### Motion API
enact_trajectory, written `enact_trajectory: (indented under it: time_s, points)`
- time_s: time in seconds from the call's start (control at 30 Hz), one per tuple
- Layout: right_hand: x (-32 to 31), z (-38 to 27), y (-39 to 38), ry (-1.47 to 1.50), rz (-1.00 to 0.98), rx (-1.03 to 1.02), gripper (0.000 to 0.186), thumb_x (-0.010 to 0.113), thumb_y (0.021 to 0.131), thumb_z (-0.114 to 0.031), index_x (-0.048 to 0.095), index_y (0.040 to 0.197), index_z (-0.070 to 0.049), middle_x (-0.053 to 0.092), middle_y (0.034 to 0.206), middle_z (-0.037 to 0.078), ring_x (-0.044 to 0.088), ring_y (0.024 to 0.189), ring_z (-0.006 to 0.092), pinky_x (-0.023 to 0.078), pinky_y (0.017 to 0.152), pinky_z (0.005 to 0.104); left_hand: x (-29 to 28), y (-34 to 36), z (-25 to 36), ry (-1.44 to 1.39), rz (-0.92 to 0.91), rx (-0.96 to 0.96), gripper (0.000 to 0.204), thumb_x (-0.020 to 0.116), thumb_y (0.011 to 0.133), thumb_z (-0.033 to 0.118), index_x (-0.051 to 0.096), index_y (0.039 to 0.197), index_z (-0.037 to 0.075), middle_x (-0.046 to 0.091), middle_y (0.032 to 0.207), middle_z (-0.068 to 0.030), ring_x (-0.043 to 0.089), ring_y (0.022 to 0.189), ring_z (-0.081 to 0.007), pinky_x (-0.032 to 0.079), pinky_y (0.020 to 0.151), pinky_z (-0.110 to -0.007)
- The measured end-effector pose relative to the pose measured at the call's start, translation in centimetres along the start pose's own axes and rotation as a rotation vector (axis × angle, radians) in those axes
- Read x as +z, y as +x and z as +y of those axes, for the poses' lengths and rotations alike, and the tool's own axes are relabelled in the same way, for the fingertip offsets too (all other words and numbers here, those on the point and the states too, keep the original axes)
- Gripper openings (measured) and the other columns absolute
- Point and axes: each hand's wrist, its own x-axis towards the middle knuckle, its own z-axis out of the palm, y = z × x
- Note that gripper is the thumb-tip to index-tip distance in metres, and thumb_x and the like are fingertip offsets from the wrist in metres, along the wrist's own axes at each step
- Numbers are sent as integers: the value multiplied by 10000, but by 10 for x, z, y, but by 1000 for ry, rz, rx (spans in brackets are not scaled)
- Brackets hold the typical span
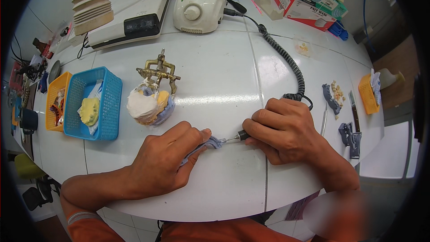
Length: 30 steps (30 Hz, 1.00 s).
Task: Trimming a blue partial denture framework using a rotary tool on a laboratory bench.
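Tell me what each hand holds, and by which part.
The left hand pinches a bluish dental cast by its near end. The right hand grips a handpiece around its body, near the tip.

On the white tiled counter, the left hand pinches a small bluish-grey dental cast in its fingers. The right hand grips a slim rotary handpiece, its thin bur touching the cast. A black coiled cord runs to a cream control box. A brass articulator holding plaster models stands just beside a blue plastic basket.
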Motion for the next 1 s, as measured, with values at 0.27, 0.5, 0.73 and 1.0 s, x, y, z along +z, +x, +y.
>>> enact_trajectory:
  time_s: [0.27,0.5,0.73,1.0]
  points:
    - [-1,0,0,-8,-7,2,252,829,802,-256,680,944,-112,583,816,-24,566,696,166,489,605,313,0,0,0,-9,-4,-11,354,783,860,-56,669,1195,-59,600,834,-130,615,645,-238,489,545,-352]
    - [0,0,0,-2,-7,0,243,830,806,-251,684,942,-114,584,813,-24,566,696,164,488,604,313,0,-1,0,8,7,0,348,782,863,-53,671,1192,-51,602,840,-126,612,639,-231,489,541,-347]
    - [-2,0,0,-3,-17,3,235,831,807,-249,689,942,-120,585,812,-25,569,705,163,496,612,314,1,0,0,1,11,-1,335,781,867,-50,670,1183,-49,604,837,-122,614,642,-220,486,534,-344]
    - [-1,1,-1,-9,-11,3,225,832,807,-244,690,934,-124,587,812,-29,566,702,162,502,618,309,2,-1,0,0,21,7,329,782,867,-48,672,1177,-48,603,835,-119,609,635,-217,482,525,-345]
